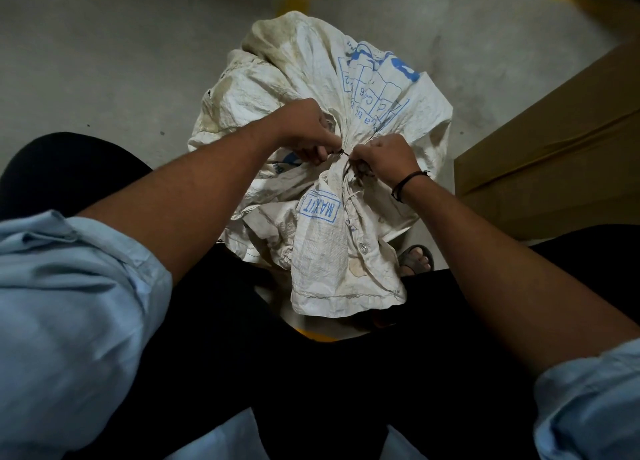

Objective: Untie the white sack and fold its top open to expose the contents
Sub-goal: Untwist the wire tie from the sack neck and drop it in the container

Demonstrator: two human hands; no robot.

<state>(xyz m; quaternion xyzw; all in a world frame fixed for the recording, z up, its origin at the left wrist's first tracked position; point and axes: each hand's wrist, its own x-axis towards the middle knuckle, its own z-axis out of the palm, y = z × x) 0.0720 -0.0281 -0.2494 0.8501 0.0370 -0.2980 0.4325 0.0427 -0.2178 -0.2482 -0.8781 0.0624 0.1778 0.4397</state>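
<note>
The fingers (329,140) of the left hand (304,127) are pinched shut on a thin dark tie (342,152) at the sack's gathered neck, and the right hand (388,158) is closed just opposite, its fingertips on the same tie or on the bunched cloth beside it; the knot is too small to tell which. The white sack (311,113) stands on the concrete floor (104,61) between the person's knees, its long axis upright and its neck pointing up. Above the tie its loose top flops toward the person. The woven cloth is creased, stained brown and printed in blue. A brown cardboard box (561,141) lies near the sack, on the right.
</note>
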